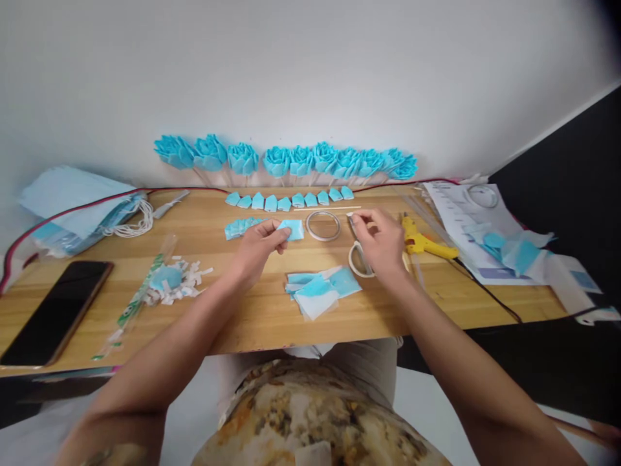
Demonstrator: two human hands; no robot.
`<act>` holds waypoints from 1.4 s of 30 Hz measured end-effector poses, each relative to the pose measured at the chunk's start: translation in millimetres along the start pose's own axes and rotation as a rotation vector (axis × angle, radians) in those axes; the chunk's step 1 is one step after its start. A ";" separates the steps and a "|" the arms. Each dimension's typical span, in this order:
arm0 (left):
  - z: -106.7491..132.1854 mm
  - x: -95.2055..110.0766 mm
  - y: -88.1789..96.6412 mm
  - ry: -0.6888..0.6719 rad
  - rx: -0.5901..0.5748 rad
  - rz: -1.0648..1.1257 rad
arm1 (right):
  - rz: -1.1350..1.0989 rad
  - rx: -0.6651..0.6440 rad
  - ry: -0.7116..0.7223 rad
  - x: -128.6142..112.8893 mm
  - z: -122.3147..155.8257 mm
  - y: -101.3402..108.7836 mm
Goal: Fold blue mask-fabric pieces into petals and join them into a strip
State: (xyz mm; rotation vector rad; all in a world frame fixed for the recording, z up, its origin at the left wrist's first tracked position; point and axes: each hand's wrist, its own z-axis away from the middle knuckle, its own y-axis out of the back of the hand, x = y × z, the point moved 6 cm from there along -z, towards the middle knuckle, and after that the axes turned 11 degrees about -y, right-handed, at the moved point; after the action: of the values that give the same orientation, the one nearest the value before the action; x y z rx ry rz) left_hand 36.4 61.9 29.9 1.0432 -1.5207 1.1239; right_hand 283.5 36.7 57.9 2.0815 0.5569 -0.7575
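My left hand (262, 244) pinches a folded light-blue fabric piece (294, 228) between thumb and fingers, above the wooden table. My right hand (381, 243) is closed in a pinch, with a small white piece (350, 215) at its fingertips. Under that hand lies a white ring (358, 260) with a dark, narrow part beside it, partly covered. Between the hands rests a thin silvery ring (323, 225). Just behind my left hand sits a row of overlapping blue folded pieces (237, 228). Nearer my body lie loose blue and white fabric sheets (323, 290).
Blue fabric flowers (276, 161) on sticks line the wall, behind a row of blue petals (271, 203) and a thin stick (326, 208). A yellow glue gun (427, 244) lies right. White scraps (187, 281), a phone (55, 314) and a bagged fabric stack (77, 207) are left.
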 end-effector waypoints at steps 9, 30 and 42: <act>4.6 4.1 -9.2 0.019 -0.095 -0.085 | 0.005 -0.032 0.621 -88.6 38.1 -7.0; 4.8 2.5 -11.6 0.073 -0.133 -0.038 | 0.110 -0.034 0.869 -87.4 49.1 -22.4; 4.4 0.0 -12.2 0.123 -0.136 0.023 | 0.058 -0.140 0.777 -88.4 44.6 -24.5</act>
State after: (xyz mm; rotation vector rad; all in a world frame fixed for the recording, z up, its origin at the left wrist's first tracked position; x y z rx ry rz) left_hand 47.3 55.0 31.3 0.8519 -1.4923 1.0648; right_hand 190.6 3.3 83.8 2.2037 0.9242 0.1605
